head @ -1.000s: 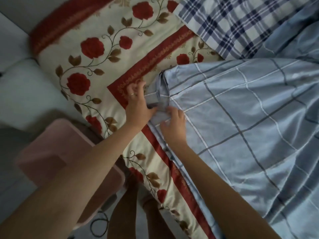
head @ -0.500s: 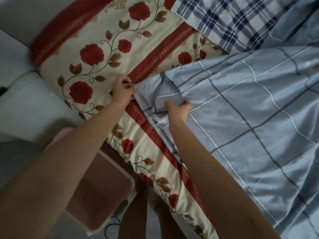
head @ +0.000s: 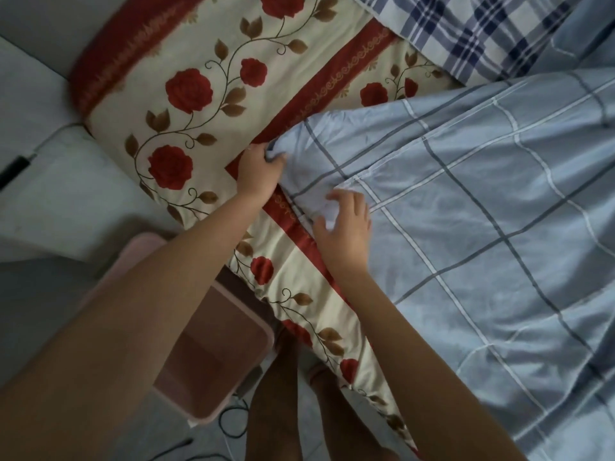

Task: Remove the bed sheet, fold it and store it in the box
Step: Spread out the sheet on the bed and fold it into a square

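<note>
Standing at the bed's edge, looking down. Gripping with left hand (head: 258, 171) the bunched corner of the bed sheet (head: 482, 211), fingers curled tight round the fabric, just 10 o'clock of frame centre. Resting right hand (head: 346, 224) on the same sheet at dead centre, just 4 o'clock of the left one. Fingers spread and arched there, tips touching the cloth beside a stitched hem, nothing seen clamped. Both near each other, not touching.

Sheet details: light blue with grey and white check, lying loose and wrinkled from 1 o'clock round to 5 o'clock, held corner bunched over a red band of the floral mattress cover (head: 186, 94). Cover details: cream with red roses, brown leaves and red bands, running from 11 o'clock down to 6 o'clock.

At 1 o'clock, navy-and-white plaid fabric (head: 466, 31), meeting the sheet's upper edge; cannot tell whether pillow or blanket.

At 7 o'clock, on the floor just beside the bed, pink box (head: 213, 354), top open, partly hidden behind the left forearm.

At 6 o'clock, bare legs (head: 276, 394) between box and bed, plus a dark cable (head: 222, 422) looped on the floor by the box's near corner.

At 9 o'clock, white surface (head: 66, 201) beside the mattress, with a small black object (head: 13, 169) at its far edge, too blurred to name.
</note>
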{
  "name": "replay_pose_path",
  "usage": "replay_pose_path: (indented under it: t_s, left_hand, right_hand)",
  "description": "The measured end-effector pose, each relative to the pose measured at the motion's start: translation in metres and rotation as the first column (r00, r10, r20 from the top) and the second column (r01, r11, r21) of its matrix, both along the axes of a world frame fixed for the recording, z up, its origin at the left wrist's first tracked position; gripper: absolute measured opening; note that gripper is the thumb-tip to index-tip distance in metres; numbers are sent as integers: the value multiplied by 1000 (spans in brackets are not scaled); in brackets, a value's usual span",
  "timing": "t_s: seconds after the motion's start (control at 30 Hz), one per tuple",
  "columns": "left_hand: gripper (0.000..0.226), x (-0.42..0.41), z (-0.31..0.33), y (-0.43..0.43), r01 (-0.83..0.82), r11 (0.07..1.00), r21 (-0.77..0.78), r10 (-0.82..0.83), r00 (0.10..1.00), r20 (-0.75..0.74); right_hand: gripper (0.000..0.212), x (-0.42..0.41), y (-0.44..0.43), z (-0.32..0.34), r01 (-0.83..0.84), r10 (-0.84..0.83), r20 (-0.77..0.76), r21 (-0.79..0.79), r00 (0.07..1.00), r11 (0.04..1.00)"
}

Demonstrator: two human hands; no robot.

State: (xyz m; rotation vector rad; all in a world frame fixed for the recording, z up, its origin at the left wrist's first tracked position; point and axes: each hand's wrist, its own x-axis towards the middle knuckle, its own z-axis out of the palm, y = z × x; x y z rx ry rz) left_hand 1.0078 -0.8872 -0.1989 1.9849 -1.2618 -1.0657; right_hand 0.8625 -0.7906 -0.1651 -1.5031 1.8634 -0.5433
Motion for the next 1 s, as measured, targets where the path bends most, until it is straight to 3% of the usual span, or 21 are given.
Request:
replay_pose_path:
  t_s: [0.1, 0.17, 0.3, 0.43, 0.53, 0.7, 0.8, 0.87, 1.0]
  left_hand:
    - [28, -9, 3, -3, -139, 987, 80, 142, 989, -32]
    - [18, -9, 0, 0, -166, 979, 114, 173, 983, -53]
    - [19, 5, -7, 8, -217, 961, 173, 241, 962, -131]
    - [19, 14, -11, 2, -292, 930, 222, 332, 928, -169]
    - [20, 15, -15, -4, -342, 908, 243, 388, 905, -174]
    - [18, -1, -13, -3, -360, 923, 134, 367, 930, -30]
    - [35, -20, -1, 7, -379, 925, 10, 379, 925, 16]
    - [47, -37, 6, 25, -381, 923, -43, 381, 924, -13]
    - [70, -102, 13, 119, -414, 903, 111, 424, 903, -78]
  right_hand:
    - [34, -44, 53, -4, -99, 147, -280, 178, 949, 979]
    - [21, -72, 81, -2, -98, 196, -311, 304, 930, 948]
    - [8, -93, 104, 3, -155, 291, -348, 369, 891, 916]
    - [9, -89, 111, -2, -260, 343, -349, 265, 872, 929]
    - [27, -80, 116, -12, -245, 334, -354, 273, 874, 930]
    - [24, -72, 112, -22, -183, 291, -323, 325, 900, 928]
    - [28, -70, 120, -23, -155, 233, -297, 262, 926, 952]
    - [38, -74, 138, -22, -102, 167, -399, 180, 902, 978]
    - [65, -110, 188, -20, 153, -77, -541, 97, 838, 984]
